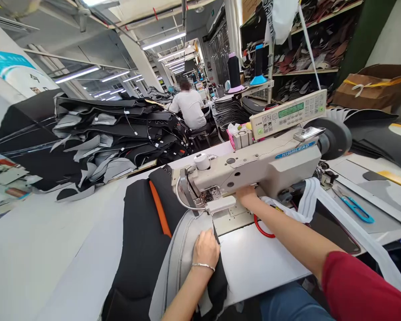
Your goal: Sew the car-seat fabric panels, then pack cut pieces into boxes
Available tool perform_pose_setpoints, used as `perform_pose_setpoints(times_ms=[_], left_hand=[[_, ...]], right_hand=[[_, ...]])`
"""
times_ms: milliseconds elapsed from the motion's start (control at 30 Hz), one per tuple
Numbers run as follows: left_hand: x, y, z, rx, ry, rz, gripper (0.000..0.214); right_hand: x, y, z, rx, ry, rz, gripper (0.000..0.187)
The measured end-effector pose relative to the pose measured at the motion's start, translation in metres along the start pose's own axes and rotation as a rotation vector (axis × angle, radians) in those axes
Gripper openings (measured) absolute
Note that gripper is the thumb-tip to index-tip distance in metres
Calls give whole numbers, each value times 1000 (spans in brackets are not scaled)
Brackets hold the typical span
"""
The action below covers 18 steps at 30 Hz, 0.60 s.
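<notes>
Just in front of the cream metal sewing machine (254,167), I have my left hand (206,247) on a pale-grey curved fabric panel (187,249), fingers together and bent; whether they pinch it, I cannot tell. The panel runs up to the machine's needle end. My right hand (247,197) reaches in under the machine, fingers hidden, their state unclear to me. Beyond the machine are stacked black-and-grey cut pieces (137,121) and a seated white-shirted person (190,109).
</notes>
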<state>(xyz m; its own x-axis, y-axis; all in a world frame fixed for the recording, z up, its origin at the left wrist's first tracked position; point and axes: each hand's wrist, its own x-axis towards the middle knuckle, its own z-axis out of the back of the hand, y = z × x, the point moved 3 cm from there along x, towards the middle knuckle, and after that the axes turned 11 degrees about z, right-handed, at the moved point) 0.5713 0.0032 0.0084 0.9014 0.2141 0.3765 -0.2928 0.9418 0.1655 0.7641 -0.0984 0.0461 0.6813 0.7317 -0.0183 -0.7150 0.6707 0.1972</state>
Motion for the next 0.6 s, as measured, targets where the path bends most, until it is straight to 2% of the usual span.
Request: perform_pose_setpoints(times_ms=[133, 233, 333, 367, 433, 500, 600], left_hand=[[0, 1, 22, -52, -14, -42, 20], [0, 0, 33, -28, -78, -81, 23], [-1, 1, 36, 5, -122, -186, 36], [-2, 3, 37, -4, -119, -227, 37], [-3, 11, 39, -39, -119, -282, 36], [-1, 22, 43, -72, -148, -275, 35], [8, 34, 47, -86, -172, -223, 35]], right_hand=[[-62, 28, -16, -44, -68, 58, 24], [-116, 71, -31, -114, -195, 322, 20], [-150, 107, -32, -70, -231, 681, 9], [-154, 113, -28, -3, -228, 791, 5], [-147, 114, -17, 215, -194, 927, 24], [-126, 105, -12, 395, -154, 873, 30], [-91, 92, -24, 302, -193, 722, 9]])
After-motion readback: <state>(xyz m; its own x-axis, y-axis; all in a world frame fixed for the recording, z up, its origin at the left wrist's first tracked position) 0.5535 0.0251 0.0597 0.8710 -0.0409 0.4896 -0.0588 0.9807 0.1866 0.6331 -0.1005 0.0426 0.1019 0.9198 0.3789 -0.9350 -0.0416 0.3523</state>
